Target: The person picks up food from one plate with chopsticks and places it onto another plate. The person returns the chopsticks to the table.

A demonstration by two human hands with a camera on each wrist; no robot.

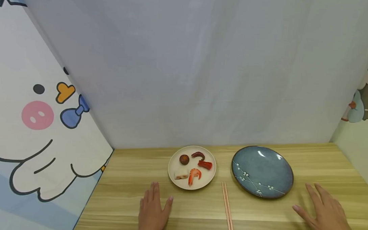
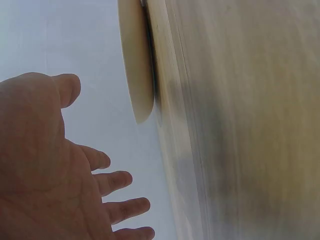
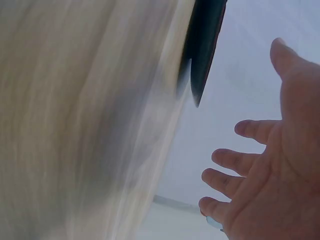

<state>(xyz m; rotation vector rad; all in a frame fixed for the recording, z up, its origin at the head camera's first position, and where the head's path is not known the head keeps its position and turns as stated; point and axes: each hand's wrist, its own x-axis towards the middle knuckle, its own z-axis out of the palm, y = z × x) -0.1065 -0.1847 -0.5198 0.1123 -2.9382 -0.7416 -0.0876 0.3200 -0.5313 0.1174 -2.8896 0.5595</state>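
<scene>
My left hand [image 1: 152, 210] is palm down with fingers extended, just below the cream plate [image 1: 174, 181] in the head view. That plate bears a shrimp [image 1: 194, 175], a red piece [image 1: 205, 164], a dark curled tentacle-like piece [image 1: 198, 155], a round brown mushroom-like piece [image 1: 184, 159] and a whitish block [image 1: 181, 175]. Right of it lies a pair of chopsticks [image 1: 227, 209]. The blue plate [image 1: 261, 172] with white blossoms stands farther right. Near its lower right side is my right hand [image 1: 328, 214], fingers spread. Both wrist views show bare palms holding nothing.
The wooden table [image 1: 124, 180] runs back to a pale grey curtain [image 1: 188, 67]. Panels with cartoon figures flank it, a white cartoon character [image 1: 21, 72] at the left and a smaller cartoon animal [image 1: 367, 91] at the right.
</scene>
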